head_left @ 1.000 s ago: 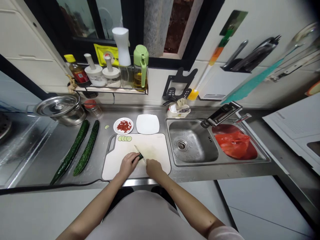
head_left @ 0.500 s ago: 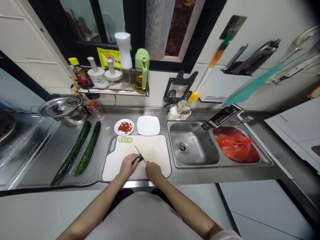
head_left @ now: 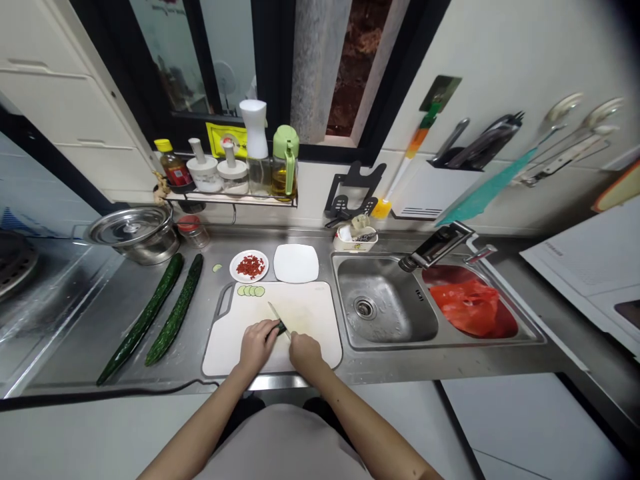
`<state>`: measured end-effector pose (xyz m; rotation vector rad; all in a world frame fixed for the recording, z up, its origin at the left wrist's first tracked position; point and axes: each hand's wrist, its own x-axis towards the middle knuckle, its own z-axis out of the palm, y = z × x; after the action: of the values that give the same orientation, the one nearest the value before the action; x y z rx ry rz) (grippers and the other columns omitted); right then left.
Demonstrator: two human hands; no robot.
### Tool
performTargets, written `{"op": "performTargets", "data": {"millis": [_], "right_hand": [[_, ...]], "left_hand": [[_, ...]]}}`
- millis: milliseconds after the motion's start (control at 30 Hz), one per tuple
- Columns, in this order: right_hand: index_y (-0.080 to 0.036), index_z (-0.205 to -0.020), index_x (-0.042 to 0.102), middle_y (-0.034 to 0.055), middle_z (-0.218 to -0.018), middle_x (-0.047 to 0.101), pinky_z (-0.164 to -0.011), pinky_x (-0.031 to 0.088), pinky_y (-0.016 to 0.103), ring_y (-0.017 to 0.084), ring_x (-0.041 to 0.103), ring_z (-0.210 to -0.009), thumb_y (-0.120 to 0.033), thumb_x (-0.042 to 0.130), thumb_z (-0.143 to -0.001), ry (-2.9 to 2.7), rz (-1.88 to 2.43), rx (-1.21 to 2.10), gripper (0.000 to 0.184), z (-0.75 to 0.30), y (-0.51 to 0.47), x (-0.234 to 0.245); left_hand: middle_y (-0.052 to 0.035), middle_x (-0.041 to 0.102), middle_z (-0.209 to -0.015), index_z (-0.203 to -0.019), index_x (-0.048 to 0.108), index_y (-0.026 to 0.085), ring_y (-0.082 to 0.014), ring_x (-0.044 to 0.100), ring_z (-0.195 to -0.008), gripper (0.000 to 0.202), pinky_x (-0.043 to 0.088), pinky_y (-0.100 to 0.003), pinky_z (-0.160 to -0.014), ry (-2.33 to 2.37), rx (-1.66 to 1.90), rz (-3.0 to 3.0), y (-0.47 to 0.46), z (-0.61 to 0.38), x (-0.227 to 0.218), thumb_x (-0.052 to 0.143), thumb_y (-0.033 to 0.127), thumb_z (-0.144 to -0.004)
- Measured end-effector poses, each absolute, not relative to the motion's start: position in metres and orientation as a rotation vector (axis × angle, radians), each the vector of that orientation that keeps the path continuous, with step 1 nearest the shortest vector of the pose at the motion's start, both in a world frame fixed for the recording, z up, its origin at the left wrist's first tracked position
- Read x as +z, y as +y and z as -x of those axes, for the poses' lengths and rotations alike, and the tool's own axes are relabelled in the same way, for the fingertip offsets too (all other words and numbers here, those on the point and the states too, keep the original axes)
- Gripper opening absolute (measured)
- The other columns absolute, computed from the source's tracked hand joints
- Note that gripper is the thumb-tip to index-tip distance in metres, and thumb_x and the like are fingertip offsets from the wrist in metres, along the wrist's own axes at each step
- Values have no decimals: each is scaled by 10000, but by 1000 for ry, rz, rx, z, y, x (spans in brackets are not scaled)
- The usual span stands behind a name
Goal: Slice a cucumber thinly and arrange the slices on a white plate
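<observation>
On a white cutting board [head_left: 315,313], my left hand [head_left: 257,345] is closed over a short piece of dark green cucumber [head_left: 281,327], pinning it down. My right hand [head_left: 306,352] grips the handle of a knife [head_left: 277,315], whose blade rests against the cucumber's end. Several thin cucumber slices [head_left: 251,291] lie in a row at the board's far left corner.
Two whole cucumbers [head_left: 160,308] lie on the steel counter to the left, beside a lidded pot [head_left: 134,232]. A small dish of chopped red pepper [head_left: 249,266] and an empty white plate [head_left: 296,263] sit behind the board. A sink [head_left: 383,303] is to the right, with a red bag [head_left: 467,307] in its second basin.
The camera has tilted up a little, so everything sits lower in view. Both hands stay in the same place on the board with the knife at the cucumber.
</observation>
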<state>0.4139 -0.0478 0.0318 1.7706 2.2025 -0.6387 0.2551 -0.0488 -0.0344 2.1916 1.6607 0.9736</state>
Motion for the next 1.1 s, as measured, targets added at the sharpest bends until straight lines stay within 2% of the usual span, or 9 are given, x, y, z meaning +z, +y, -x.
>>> {"op": "performTargets", "data": {"millis": [600, 1100], "right_hand": [[-123, -1070, 575, 165, -981, 683, -748, 475, 338, 260, 657, -948, -113, 350, -884, 2135, -1759, -666, 292, -431, -71, 43], [-133, -1084, 574, 146, -965, 689, -758, 472, 308, 227, 657, -950, -142, 377, -883, 2194, -1817, -682, 282, -401, -36, 39]], "left_hand": [[-44, 702, -1015, -1074, 656, 236, -190, 646, -915, 252, 490, -339, -814, 1758, 875, -2118, -53, -260, -31, 468, 306, -920], [-38, 703, -1044, -1078, 659, 243, -191, 643, -947, 257, 466, -341, -836, 1768, 833, -2096, -53, -261, -27, 463, 313, -927]]}}
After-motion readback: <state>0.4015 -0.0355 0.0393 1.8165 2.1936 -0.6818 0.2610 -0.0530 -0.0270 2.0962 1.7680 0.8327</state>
